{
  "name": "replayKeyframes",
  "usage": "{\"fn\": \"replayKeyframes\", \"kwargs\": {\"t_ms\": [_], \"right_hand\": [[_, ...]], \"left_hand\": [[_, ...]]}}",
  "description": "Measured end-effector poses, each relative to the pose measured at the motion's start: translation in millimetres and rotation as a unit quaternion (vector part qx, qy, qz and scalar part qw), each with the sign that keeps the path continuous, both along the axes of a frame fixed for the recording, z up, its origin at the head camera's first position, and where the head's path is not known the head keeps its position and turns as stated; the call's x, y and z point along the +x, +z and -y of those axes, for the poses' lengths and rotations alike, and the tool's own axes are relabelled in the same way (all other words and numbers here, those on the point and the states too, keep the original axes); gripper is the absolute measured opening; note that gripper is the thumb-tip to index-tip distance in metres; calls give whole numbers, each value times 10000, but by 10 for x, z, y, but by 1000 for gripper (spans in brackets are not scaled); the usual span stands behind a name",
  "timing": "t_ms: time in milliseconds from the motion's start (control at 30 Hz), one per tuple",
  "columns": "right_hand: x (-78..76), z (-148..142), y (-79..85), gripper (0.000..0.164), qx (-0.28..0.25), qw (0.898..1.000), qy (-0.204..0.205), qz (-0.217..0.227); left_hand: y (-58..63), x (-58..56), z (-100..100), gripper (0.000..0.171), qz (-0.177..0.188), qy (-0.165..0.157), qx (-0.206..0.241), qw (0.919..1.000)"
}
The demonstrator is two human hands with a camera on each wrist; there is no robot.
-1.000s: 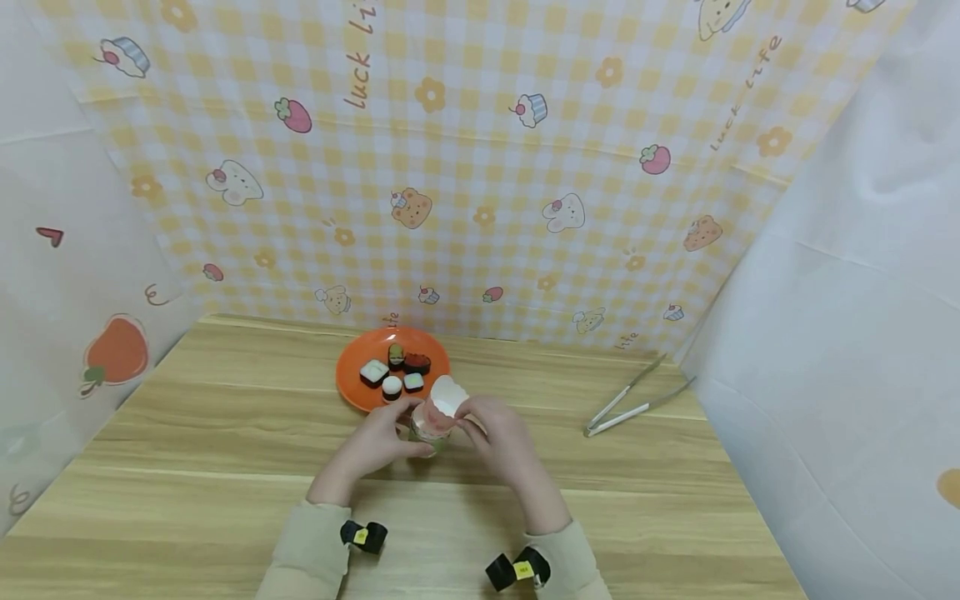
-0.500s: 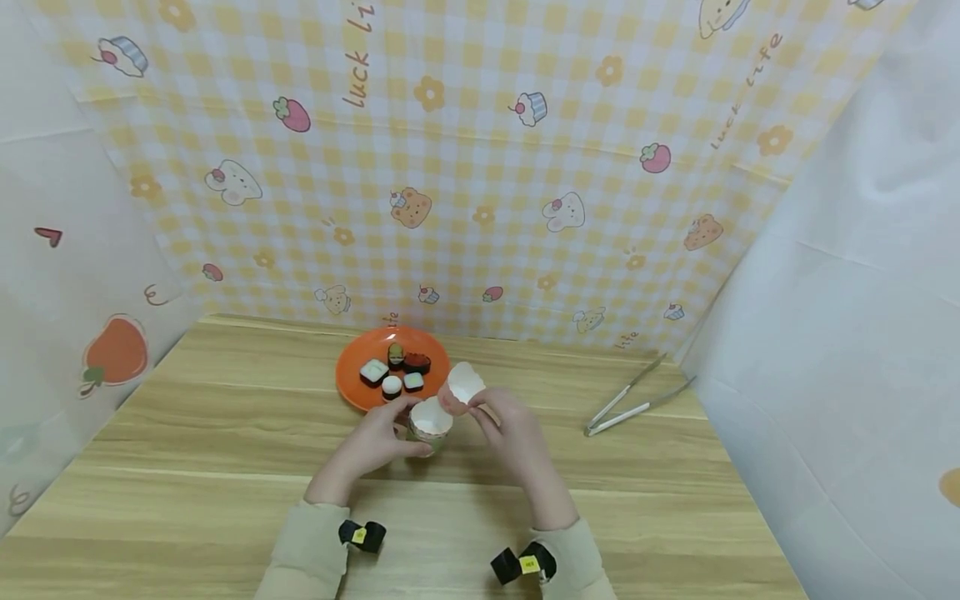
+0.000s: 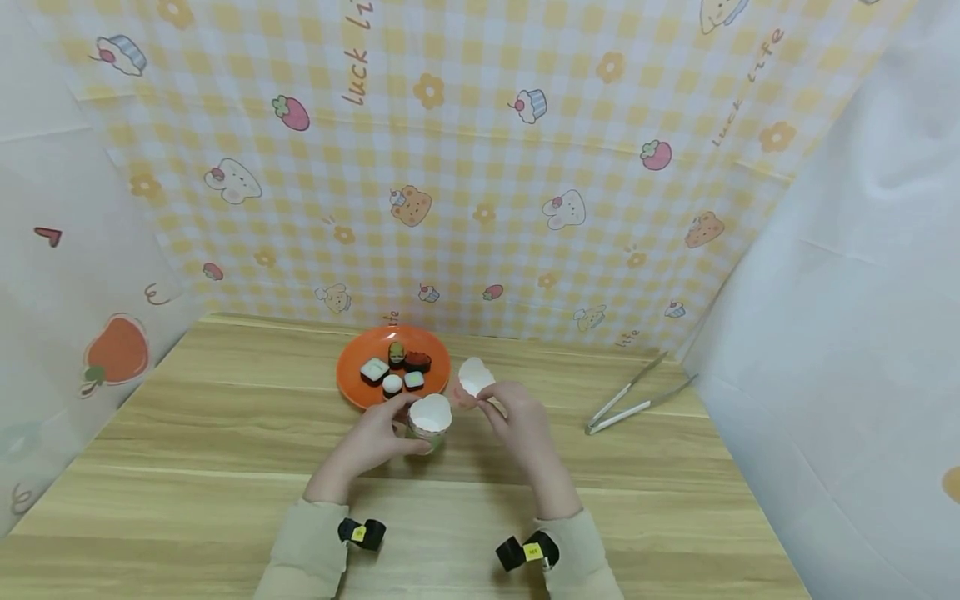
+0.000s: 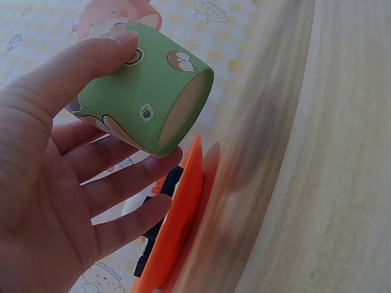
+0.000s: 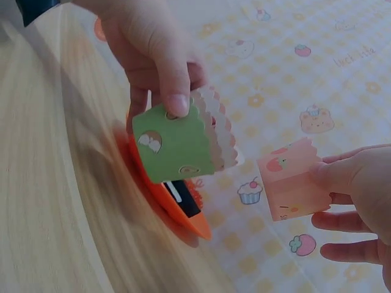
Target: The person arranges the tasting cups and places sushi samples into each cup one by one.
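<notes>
A: What was shown from the head?

B: A green cup [image 3: 428,435] was held by the left hand [image 3: 375,435], just in front of an orange plate [image 3: 349,375]. A pink cup [image 3: 465,398] was held just beside it by the right hand [image 3: 521,414], a gap left between the cups. White insides were seen in both. Five sushi pieces [image 3: 375,372] were counted on the plate.

A: What was added by the left wrist view?

B: The green cup's pale base, hidden from above, was revealed. Its wall was clamped between thumb and fingers, the little finger held clear.

A: And by the right?

B: Strawberries were seen printed on the pink cup, which was pinched by the thumb from the near side; the fingertips behind it were hidden, and two lower fingers were spread apart. Layered scalloped edges were shown at the green cup's mouth.

A: What was caught only from the head?

B: Metal tongs [image 3: 622,417], laid spread on the wooden table [image 3: 187,508], well to the right.
</notes>
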State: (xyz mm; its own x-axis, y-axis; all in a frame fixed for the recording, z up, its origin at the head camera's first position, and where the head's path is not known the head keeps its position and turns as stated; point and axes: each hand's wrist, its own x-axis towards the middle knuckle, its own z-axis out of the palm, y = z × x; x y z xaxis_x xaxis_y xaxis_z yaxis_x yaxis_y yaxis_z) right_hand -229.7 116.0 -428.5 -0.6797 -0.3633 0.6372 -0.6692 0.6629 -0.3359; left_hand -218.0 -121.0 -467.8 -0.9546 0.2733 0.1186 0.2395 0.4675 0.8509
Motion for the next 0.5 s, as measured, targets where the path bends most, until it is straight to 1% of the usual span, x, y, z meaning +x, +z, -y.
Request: {"fn": "replayKeyframes", "kwargs": {"t_ms": [200,500], "right_hand": [[-80,-11,-72,7,108,9998,-151,93],[-248,-26,-158,6,477,9965,-514,455]], "left_hand": [[4,5,-5,63,-26,7,-56,10000],[11,11,-6,65,-46,32,-50,10000]]}}
